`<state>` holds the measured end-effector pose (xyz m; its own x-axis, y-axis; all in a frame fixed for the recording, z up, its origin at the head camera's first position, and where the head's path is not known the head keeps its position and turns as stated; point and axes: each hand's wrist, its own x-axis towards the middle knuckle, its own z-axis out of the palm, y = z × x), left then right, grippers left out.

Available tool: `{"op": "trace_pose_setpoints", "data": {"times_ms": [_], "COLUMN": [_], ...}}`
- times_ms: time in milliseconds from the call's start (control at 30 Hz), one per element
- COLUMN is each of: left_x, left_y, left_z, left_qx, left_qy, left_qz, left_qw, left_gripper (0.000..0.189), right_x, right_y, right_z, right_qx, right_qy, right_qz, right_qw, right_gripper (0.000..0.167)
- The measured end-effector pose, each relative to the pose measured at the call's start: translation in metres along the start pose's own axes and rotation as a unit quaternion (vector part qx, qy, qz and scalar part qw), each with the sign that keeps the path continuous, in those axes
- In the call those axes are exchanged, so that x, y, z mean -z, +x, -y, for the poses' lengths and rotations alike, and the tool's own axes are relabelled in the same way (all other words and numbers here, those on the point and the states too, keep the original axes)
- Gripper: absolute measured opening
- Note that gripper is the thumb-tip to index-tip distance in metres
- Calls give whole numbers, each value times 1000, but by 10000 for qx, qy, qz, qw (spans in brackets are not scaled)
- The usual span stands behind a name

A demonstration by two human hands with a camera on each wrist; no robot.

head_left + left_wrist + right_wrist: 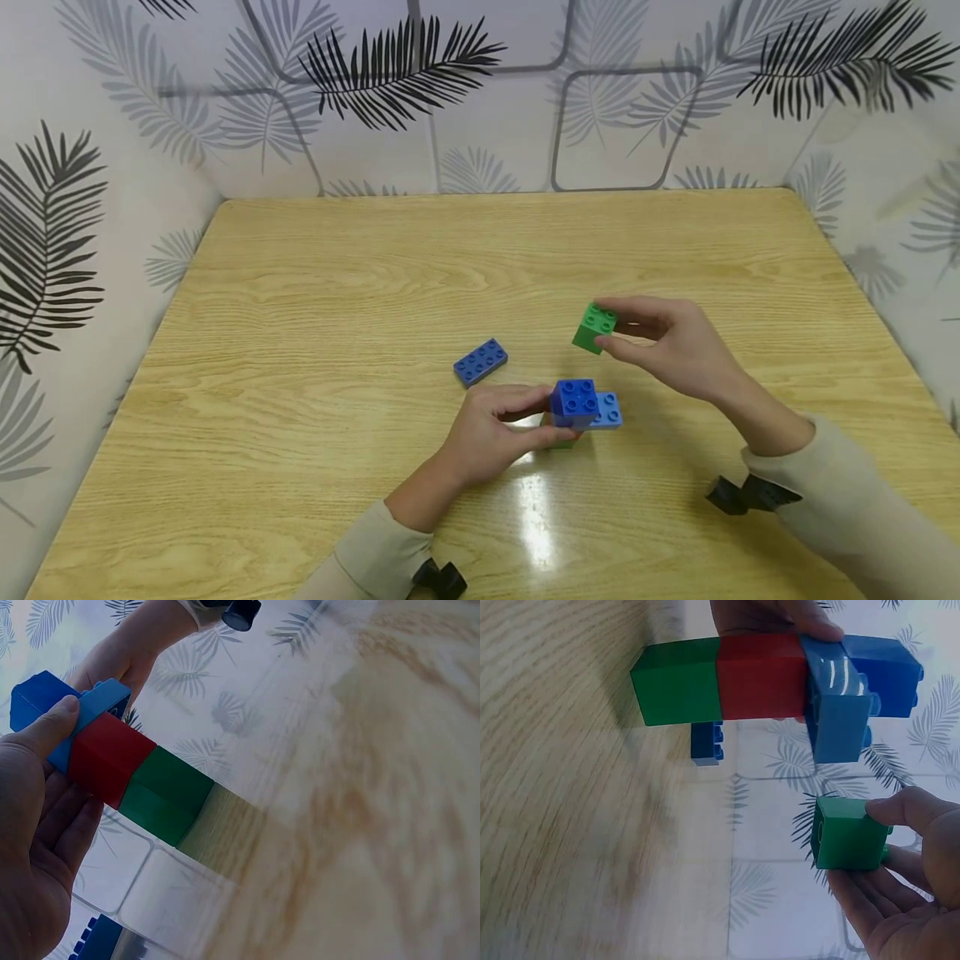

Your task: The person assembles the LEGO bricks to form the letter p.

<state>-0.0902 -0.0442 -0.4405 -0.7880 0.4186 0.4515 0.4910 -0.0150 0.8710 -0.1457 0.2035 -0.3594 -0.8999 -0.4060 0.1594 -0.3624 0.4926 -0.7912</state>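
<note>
The blue brick [480, 362] lies flat on the desk [300, 283], studs up, left of the tower [776, 679] and farther from me, not touching it. Next to the right is my left hand [483, 433]. It grips the tower from its left side, thumb on the near face and fingers around the far face, at the upper blocks.

The tower stands upright. From bottom to top: green base block [166, 796], red block [111, 757], light blue block [611, 411], dark blue block [576, 404]. The light blue block overhangs on the tower's right, its studs bare there. I cannot tell whether the base bears fully on the desk.

Right of the tower, beyond it and raised off the desk, is the green cube [595, 329], studs up. My right hand [671, 346] pinches it between thumb and fingers from its right side; cube and tower are apart.

Handling: I judge all pieces light, stiff plastic, smooth-faced and hard to break. Hold the cube by opposite side walls, leaving studs and underside free. Hold the tower at the red block and the joint above it; pressure on the overhang could tip or loosen it.
</note>
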Motion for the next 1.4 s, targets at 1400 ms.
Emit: {"op": "trace_pose_setpoints", "data": {"times_ms": [1400], "left_x": [-2], "left_y": [0], "left_z": [1], "left_qx": [-112], "left_qy": [-236], "left_qz": [78], "left_qw": [9996], "left_gripper": [44], "right_x": [19], "right_y": [-48], "right_z": [22], "right_qx": [1210], "right_qy": [-185], "right_qz": [676], "right_qw": [9902], "right_gripper": [45]}}
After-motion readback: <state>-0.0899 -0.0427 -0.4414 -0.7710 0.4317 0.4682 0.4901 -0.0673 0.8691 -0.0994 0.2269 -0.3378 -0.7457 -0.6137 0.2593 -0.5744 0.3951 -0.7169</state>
